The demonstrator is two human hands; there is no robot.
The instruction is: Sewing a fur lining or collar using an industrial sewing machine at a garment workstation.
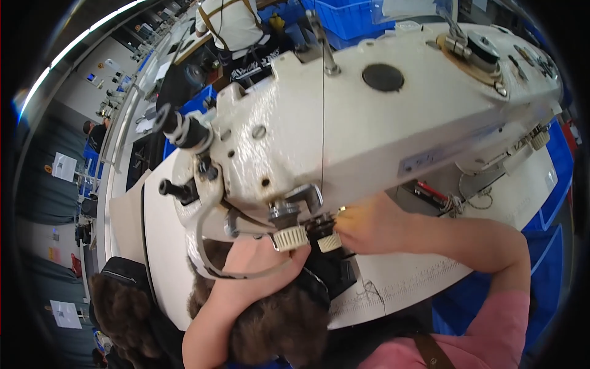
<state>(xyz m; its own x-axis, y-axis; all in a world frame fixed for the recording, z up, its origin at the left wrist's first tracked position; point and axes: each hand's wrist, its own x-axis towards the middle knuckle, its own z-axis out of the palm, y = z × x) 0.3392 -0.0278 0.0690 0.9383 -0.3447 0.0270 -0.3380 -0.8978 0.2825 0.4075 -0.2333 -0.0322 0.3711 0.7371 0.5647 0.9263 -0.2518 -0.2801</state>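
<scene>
A white sewing machine point(362, 123) reaches across the view above both hands. My left hand point(261, 261) is closed on a black fabric piece with brown fur point(279, 326), just below the machine's head. Its fingertips are partly hidden behind the ribbed cream tension knobs point(290, 238) and the curved white guard. My right hand point(375, 224) is beside the knobs on their right, with fingers bent and pressed together near the needle area. What these fingers hold, if anything, is hidden. Black fabric point(341, 280) lies on the machine bed between the hands.
Another black piece with brown fur point(126, 301) lies at the left of the white table point(163, 246). Loose thread point(372, 292) and a printed ruler scale are near the table's front edge. Blue bins point(350, 18) stand behind and at the right. Another person point(230, 27) sits ahead.
</scene>
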